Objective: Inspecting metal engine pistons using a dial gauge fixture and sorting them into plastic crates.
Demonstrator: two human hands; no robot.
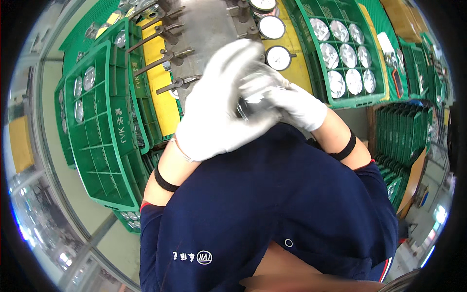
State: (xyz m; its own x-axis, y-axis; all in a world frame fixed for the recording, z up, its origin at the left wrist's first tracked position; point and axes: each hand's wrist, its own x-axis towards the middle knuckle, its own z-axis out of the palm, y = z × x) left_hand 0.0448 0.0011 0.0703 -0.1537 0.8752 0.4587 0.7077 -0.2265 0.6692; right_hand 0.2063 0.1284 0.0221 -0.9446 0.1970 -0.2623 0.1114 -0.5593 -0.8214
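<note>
White glove on each hand, black bands around both forearms, navy short-sleeved shirt with red trim

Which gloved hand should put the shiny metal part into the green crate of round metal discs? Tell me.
Right, probably. The right hand is nearer the green crate of round metal discs; the left hand covers the blurred shiny metal part.

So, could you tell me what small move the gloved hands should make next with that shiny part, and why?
Probably steady the metal part before anything else: the left hand and right hand close around it, blurred with motion, above the grey fixture with its dial gauges.
</note>
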